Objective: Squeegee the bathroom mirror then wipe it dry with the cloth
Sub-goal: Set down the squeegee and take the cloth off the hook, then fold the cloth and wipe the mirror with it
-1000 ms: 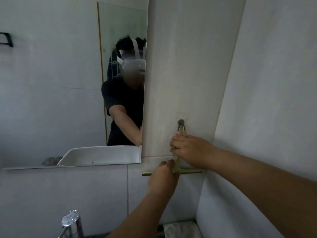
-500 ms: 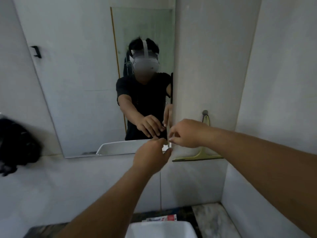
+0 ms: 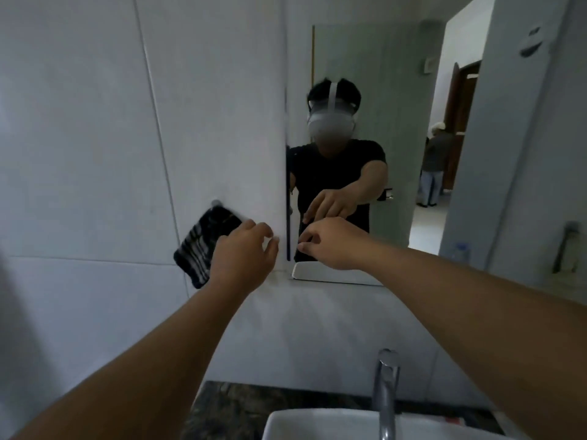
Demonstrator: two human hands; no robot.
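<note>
The bathroom mirror (image 3: 413, 74) fills the wall's right half; its left edge runs down between my hands. A dark striped cloth (image 3: 200, 246) hangs from a small wall hook left of the mirror. My left hand (image 3: 244, 255) is right beside the cloth, fingers apart and curled, holding nothing; whether it touches the cloth I cannot tell. My right hand (image 3: 330, 242) hovers in front of the mirror's lower left corner, fingers loosely curled and empty. The squeegee is out of view.
A chrome tap (image 3: 386, 385) rises over a white basin (image 3: 317, 427) at the bottom, on a dark stone counter (image 3: 238, 408). White tiled wall (image 3: 95, 154) spreads left. The mirror reflects me, an open doorway and another person (image 3: 433, 166) standing far back.
My view has swung left, off the squeegee on its hook. Both hands left the squeegee and moved left past the mirror's edge; the left hand has arrived at the hanging cloth.
</note>
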